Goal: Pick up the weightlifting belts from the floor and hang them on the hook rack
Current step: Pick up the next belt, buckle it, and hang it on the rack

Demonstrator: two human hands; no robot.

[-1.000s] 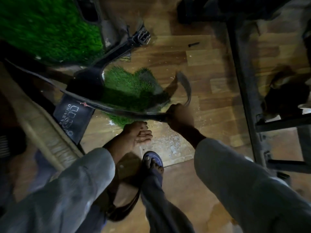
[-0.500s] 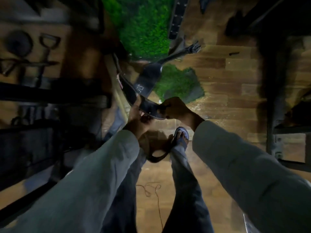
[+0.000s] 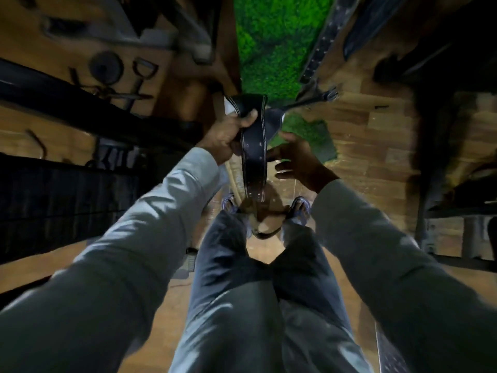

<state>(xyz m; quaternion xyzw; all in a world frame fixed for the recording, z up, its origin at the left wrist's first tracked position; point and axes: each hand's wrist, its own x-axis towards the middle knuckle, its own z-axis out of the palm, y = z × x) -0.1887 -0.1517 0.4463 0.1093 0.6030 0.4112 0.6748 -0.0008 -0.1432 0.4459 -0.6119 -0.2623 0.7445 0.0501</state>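
Left hand: the left hand (image 3: 227, 135) is clenched around a black weightlifting belt (image 3: 254, 154), thumb pressed across its upper fold.
Belt: folded over the top of the fist, its punched strap hangs straight down below the grip, ending above the feet (image 3: 300, 210).
Right hand: the right hand (image 3: 298, 160) is spread with fingers apart, just right of the hanging strap and holding nothing.
Second belt: a dark belt with a metal buckle (image 3: 326, 95) lies on the wooden floor (image 3: 376, 146) beyond the grip, partly over the green turf (image 3: 274, 44).
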